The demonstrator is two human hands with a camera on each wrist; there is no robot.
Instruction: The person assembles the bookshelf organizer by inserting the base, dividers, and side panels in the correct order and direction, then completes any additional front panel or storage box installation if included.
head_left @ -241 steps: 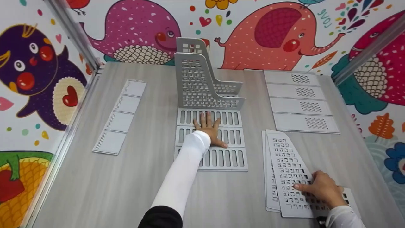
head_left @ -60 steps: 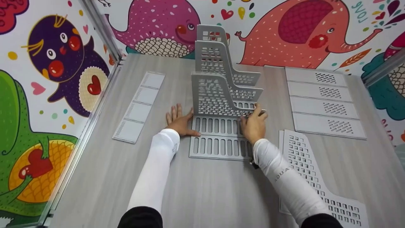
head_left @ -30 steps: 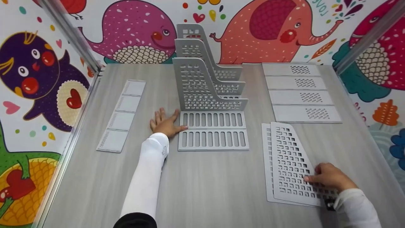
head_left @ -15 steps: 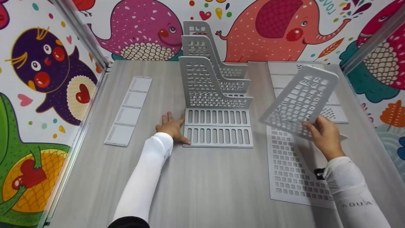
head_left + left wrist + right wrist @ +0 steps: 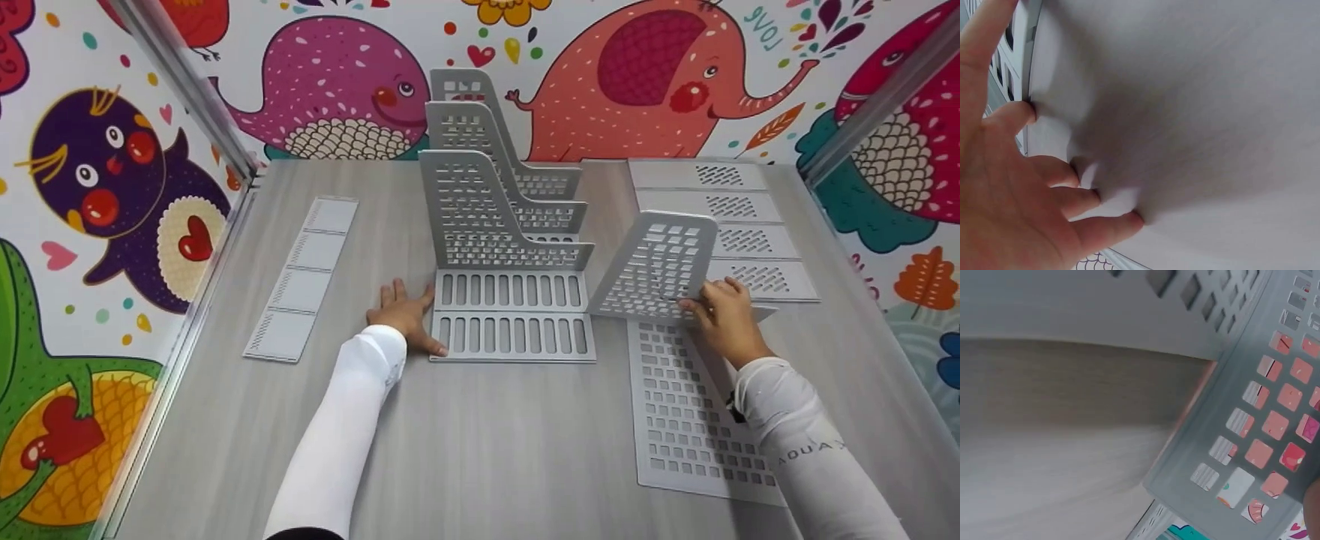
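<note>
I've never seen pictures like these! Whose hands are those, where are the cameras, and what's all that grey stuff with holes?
There's no robot here, just a person using two bare hands. The wide picture comes from a camera on the person's head, looking down. The other two come from little cameras on each wrist, so everything looks very close.

The left hand is spread on the table, touching the edge of a slotted base. Three upright panels stand on that base. The right hand holds another panel full of square holes. A similar flat panel lies nearby, with a narrow strip off to the left and a sectioned sheet at the right.
</note>
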